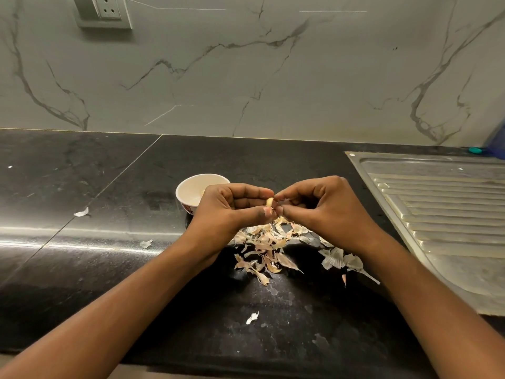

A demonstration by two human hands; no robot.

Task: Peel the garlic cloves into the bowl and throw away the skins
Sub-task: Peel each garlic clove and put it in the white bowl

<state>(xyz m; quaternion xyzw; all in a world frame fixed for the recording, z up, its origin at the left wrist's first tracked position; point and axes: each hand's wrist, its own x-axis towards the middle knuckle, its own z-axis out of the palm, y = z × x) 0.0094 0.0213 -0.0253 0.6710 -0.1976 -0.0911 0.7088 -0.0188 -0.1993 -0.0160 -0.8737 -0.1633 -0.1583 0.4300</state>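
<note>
Both hands meet above the black counter, pinching one small pale garlic clove (270, 201) between their fingertips. My left hand (232, 206) holds the clove between thumb and forefinger. My right hand (319, 203) pinches at its right end, where a bit of skin shows. A small white bowl (191, 187) stands just behind my left hand, partly hidden by it, with something pale inside. A pile of papery garlic skins (269, 248) lies on the counter under and in front of the hands.
Stray skin flakes lie at the left (81, 213), (145, 243) and near the front (252, 318). A steel sink drainboard (442, 209) fills the right side. The marble wall behind carries a socket (105, 9). A blue object (496, 143) stands at the far right.
</note>
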